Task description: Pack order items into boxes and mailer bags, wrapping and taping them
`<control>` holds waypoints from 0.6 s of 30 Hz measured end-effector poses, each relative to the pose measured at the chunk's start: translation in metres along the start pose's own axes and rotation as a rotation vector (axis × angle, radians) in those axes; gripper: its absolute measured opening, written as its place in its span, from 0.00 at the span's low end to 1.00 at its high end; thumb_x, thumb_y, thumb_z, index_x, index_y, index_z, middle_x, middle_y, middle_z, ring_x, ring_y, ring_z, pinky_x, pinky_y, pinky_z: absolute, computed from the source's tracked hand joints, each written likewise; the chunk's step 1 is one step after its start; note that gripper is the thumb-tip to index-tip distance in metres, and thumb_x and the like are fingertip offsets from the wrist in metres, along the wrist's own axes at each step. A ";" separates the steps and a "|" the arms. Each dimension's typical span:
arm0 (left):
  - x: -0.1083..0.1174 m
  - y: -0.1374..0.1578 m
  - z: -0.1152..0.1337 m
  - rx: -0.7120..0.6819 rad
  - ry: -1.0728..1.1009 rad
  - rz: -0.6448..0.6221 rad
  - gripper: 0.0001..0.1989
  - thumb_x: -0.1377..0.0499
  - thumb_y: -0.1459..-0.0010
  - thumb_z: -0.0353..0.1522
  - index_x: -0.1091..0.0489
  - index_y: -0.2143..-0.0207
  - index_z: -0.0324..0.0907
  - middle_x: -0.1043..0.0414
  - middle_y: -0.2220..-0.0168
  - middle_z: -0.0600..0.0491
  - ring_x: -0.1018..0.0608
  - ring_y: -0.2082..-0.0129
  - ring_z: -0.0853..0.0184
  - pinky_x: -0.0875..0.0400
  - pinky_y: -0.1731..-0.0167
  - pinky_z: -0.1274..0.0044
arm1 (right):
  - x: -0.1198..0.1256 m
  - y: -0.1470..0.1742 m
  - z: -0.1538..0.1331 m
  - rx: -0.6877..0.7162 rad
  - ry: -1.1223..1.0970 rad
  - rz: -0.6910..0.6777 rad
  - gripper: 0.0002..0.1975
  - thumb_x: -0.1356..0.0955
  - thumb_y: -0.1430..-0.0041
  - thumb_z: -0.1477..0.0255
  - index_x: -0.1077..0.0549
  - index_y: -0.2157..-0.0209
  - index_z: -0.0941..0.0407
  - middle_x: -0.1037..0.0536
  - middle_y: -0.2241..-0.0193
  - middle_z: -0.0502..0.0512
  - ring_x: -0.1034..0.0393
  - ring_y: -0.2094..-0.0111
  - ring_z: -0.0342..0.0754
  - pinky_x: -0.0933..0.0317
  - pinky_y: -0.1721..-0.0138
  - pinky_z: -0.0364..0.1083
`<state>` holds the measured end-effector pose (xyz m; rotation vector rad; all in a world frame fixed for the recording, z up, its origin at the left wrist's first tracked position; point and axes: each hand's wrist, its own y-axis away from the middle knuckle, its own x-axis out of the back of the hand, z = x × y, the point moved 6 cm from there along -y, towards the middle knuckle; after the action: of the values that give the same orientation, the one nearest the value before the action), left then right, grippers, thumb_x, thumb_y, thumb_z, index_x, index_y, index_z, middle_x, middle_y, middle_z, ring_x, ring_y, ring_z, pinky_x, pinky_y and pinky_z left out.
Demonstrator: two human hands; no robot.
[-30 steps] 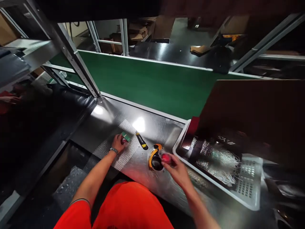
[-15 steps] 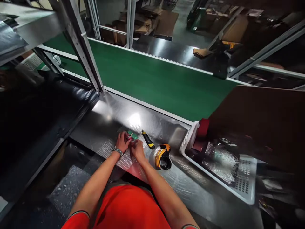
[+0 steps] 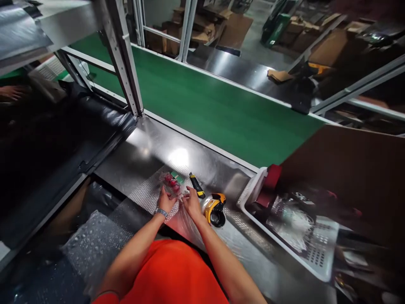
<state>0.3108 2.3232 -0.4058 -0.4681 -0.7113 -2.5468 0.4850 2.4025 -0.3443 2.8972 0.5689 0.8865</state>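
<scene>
Clear bubble wrap (image 3: 144, 196) lies flat on the metal bench. On it rests a small bundle of red pieces (image 3: 171, 182) in clear wrapping, beside a green piece (image 3: 178, 177); their exact kind is too small to tell. My left hand (image 3: 166, 200), with a metal-band watch on the wrist, pinches the wrap just below the bundle. Close by on the right, my right hand (image 3: 191, 203) has its fingertips closed on the wrap too. A black and yellow utility knife (image 3: 196, 185) lies past my right fingers. Next to that wrist stands an orange and black tape dispenser (image 3: 215, 209).
A green conveyor belt (image 3: 202, 109) runs behind the bench. At right, a white basket (image 3: 325, 253) holds a dark red box and clear plastic beside a large brown board (image 3: 354, 177). More bubble wrap (image 3: 95, 240) hangs at lower left. Another person's hand (image 3: 12, 92) shows far left.
Both hands have drawn back from the red and green bundle toward me, uncovering it. They are now a little farther apart, on the wrap. The view has shifted slightly.
</scene>
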 end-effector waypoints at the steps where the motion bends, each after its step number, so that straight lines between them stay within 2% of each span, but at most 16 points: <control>1: -0.002 -0.001 0.003 -0.002 0.007 0.001 0.62 0.18 0.45 0.31 0.47 0.16 0.41 0.15 0.54 0.46 0.12 0.57 0.50 0.16 0.51 0.60 | 0.006 -0.002 -0.003 0.028 0.047 0.007 0.29 0.32 0.36 0.72 0.27 0.33 0.54 0.22 0.40 0.66 0.21 0.51 0.57 0.23 0.39 0.62; 4: -0.003 -0.006 0.011 0.005 -0.005 0.021 0.68 0.16 0.49 0.33 0.50 0.15 0.40 0.15 0.51 0.44 0.12 0.54 0.46 0.16 0.50 0.58 | 0.029 -0.024 -0.015 0.062 0.248 0.056 0.26 0.35 0.29 0.74 0.26 0.32 0.56 0.21 0.38 0.68 0.24 0.40 0.60 0.29 0.32 0.60; 6: -0.002 -0.008 0.014 0.031 -0.040 0.026 0.69 0.16 0.49 0.33 0.52 0.15 0.37 0.15 0.50 0.42 0.12 0.51 0.44 0.17 0.48 0.58 | 0.046 -0.045 -0.018 -0.027 0.451 0.054 0.25 0.33 0.29 0.74 0.25 0.33 0.60 0.22 0.36 0.73 0.27 0.36 0.64 0.31 0.32 0.57; 9: -0.001 -0.009 0.014 0.050 -0.078 0.011 0.67 0.17 0.46 0.32 0.52 0.16 0.33 0.16 0.49 0.41 0.13 0.48 0.44 0.18 0.45 0.59 | 0.068 -0.075 -0.012 -0.170 0.660 -0.081 0.24 0.28 0.30 0.72 0.23 0.35 0.63 0.21 0.37 0.76 0.23 0.40 0.63 0.30 0.41 0.51; 12: 0.002 -0.002 0.012 -0.004 -0.094 0.046 0.65 0.16 0.47 0.34 0.49 0.16 0.36 0.17 0.44 0.39 0.14 0.42 0.39 0.19 0.40 0.53 | 0.088 -0.095 -0.007 -0.177 0.704 -0.169 0.24 0.29 0.28 0.72 0.23 0.34 0.60 0.18 0.39 0.71 0.20 0.43 0.59 0.31 0.46 0.48; 15: 0.006 0.010 0.010 -0.106 -0.140 0.143 0.66 0.17 0.49 0.37 0.48 0.16 0.40 0.27 0.31 0.31 0.23 0.29 0.33 0.24 0.30 0.47 | 0.109 -0.109 -0.004 -0.214 0.759 -0.126 0.21 0.28 0.31 0.74 0.20 0.39 0.62 0.17 0.43 0.73 0.20 0.46 0.62 0.30 0.48 0.51; 18: 0.003 0.017 0.013 -0.169 -0.187 0.168 0.62 0.20 0.44 0.38 0.47 0.15 0.39 0.35 0.25 0.27 0.25 0.26 0.33 0.26 0.28 0.48 | 0.117 -0.122 -0.009 -0.201 0.807 -0.027 0.22 0.33 0.27 0.75 0.23 0.36 0.68 0.22 0.38 0.83 0.24 0.40 0.67 0.33 0.41 0.56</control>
<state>0.3194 2.3161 -0.3872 -0.7960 -0.4985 -2.4351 0.5295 2.5585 -0.2943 2.2575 0.5012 1.9751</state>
